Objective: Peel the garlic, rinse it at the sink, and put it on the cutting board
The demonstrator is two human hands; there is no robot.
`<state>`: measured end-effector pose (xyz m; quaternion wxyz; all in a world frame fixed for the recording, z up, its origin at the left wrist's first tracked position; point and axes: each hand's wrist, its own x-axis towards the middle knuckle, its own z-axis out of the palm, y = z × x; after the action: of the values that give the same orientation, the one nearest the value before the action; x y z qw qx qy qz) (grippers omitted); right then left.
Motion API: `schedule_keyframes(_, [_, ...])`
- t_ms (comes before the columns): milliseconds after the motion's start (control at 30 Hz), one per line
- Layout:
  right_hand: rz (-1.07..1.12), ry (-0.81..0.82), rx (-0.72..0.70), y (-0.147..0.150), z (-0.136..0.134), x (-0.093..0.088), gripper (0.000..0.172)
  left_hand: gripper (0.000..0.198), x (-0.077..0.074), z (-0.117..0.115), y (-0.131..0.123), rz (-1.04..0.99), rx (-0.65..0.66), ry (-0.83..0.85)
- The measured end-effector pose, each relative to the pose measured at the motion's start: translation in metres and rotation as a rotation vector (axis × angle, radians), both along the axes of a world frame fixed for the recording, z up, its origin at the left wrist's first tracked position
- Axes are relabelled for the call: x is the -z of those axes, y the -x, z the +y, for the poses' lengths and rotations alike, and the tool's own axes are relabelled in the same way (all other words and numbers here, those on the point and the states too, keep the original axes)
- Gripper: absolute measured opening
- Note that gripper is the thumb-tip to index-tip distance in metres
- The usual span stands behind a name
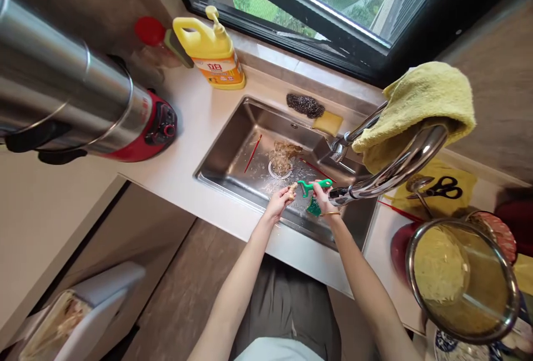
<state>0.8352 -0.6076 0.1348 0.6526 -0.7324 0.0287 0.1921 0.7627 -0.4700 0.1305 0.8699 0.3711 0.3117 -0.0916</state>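
Note:
Over the steel sink (233, 133), my left hand (277, 202) pinches a small pale-brown piece of vegetable (292, 189). My right hand (322, 197) grips a green peeler (313, 185) right beside that piece, its blade pointing left toward it. A heap of brownish peelings (284, 155) lies over the sink drain. Two red chopsticks (253, 153) lie in the basin. Both hands hover above the basin's near edge.
A curved faucet (391, 169) with a yellow cloth (420, 105) draped on it arches over the sink's right side. Yellow detergent bottle (212, 53), steel scourer (305, 105), red-and-steel appliance (125, 122) at left. Scissors (443, 187) and a steel strainer (462, 280) stand at right.

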Motion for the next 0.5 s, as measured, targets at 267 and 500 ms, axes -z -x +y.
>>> schedule_keyframes(267, [0.119, -0.088, -0.073, 0.008, 0.01, -0.017, 0.031, 0.024, -0.026, 0.019, 0.012, -0.163, 0.298, 0.054])
schedule_keyframes(500, [-0.036, 0.018, -0.109, 0.004, 0.009, -0.02, 0.03, 0.033, -0.032, 0.034, 0.022, -0.134, 0.369, 0.002])
